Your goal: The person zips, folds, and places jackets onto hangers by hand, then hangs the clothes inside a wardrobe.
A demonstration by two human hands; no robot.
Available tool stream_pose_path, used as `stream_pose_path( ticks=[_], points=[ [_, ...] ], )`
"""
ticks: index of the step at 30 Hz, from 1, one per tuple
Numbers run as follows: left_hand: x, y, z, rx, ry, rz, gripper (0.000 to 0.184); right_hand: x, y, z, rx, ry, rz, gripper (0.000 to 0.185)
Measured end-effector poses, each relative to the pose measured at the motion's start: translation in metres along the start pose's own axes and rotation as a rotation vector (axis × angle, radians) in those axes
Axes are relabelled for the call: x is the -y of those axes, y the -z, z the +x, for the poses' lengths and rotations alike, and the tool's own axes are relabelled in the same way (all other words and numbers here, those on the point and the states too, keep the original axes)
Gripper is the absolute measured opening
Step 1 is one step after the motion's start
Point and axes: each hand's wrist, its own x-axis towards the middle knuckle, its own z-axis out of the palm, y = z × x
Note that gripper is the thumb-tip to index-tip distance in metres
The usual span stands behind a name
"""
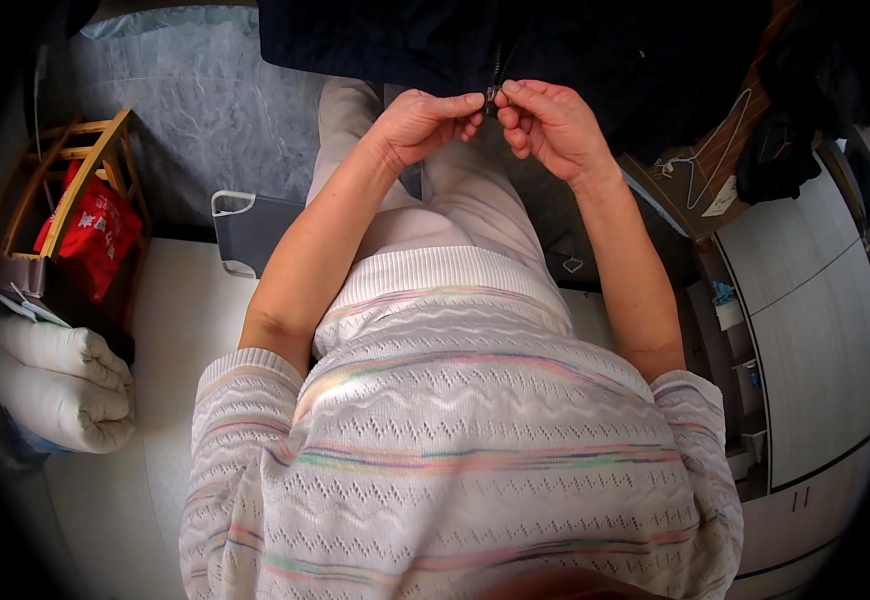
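Your left hand (425, 122) and right hand (555, 125) both pinch the zipper (491, 98) at the dark garment's (375, 42) near edge, top centre. Grey marbled surface (195, 140) left, wooden frame (115, 135) with red fabric (105, 240); white hanger (693, 180), pale cabinet (805, 250) right. Fingertips partly hide the zipper; garment cut off above, its support unclear.

Dark navy garment (385, 42) — zipper (498, 70) pinched.

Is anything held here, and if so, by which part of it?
The zipper of the dark garment, pinched at its near end by left grip and right grip; whether slider or pin is too small to tell.
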Motion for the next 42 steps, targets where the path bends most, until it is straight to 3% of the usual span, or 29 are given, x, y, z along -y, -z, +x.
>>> stream_pose_path(
  ticks=[4, 7, 10, 13, 16, 17, 19, 22, 25, 28, 31, 34, 40, 42],
  points=[
    [0.001, 0.0, 0.001, 0.007, -0.007, -0.003, 0.017, -0.02, 0.004, -0.015, -0.024, -0.131, 0.147, 0.04],
    [0.001, -0.004, 0.001, 0.013, -0.018, -0.014, 0.016, -0.049, 0.003, -0.027, -0.043, -0.23, 0.267, 0.032],
    [0.0, -0.007, 0.001, -0.003, -0.026, 0.01, 0.016, -0.046, -0.011, -0.026, -0.145, -0.114, 0.487, 0.026],
    [-0.002, -0.013, -0.001, -0.071, -0.034, 0.051, 0.014, -0.048, -0.006, -0.022, -0.015, -0.066, 0.291, 0.02],
    [-0.002, -0.015, -0.002, -0.134, -0.045, 0.098, 0.013, -0.032, -0.003, -0.03, -0.161, 0.044, -0.177, 0.018],
    [-0.004, -0.017, -0.003, -0.15, -0.046, 0.116, 0.013, -0.02, -0.004, -0.029, -0.261, 0.137, -0.235, 0.012],
    [-0.001, -0.018, -0.002, -0.155, -0.04, 0.13, 0.014, 0.016, -0.005, -0.013, -0.292, 0.71, -1.059, 0.014],
    [-0.003, -0.011, -0.002, -0.153, -0.047, 0.142, 0.017, 0.026, 0.0, 0.004, -0.165, 0.702, -1.462, 0.022],
    [-0.004, -0.01, -0.007, -0.171, -0.044, 0.159, 0.018, 0.025, 0.004, 0.011, -0.077, 0.755, -1.559, 0.025],
    [0.001, -0.01, -0.001, -0.165, -0.047, 0.139, 0.018, 0.023, 0.002, 0.016, -0.07, 0.454, -0.95, 0.025],
    [-0.002, -0.013, -0.002, -0.181, -0.044, 0.155, 0.016, 0.021, 0.003, 0.021, -0.09, 0.324, -0.69, 0.026],
    [-0.003, -0.013, -0.004, -0.198, -0.04, 0.149, 0.014, 0.012, 0.003, 0.014, -0.096, 0.368, -0.61, 0.028],
    [-0.002, -0.013, -0.001, -0.201, -0.036, 0.142, 0.014, 0.013, 0.002, 0.001, -0.136, 0.164, -0.74, 0.022],
    [-0.004, -0.013, -0.003, -0.197, -0.034, 0.163, 0.016, 0.005, 0.006, 0.004, -0.142, 0.37, -0.888, 0.02]
  ],
)
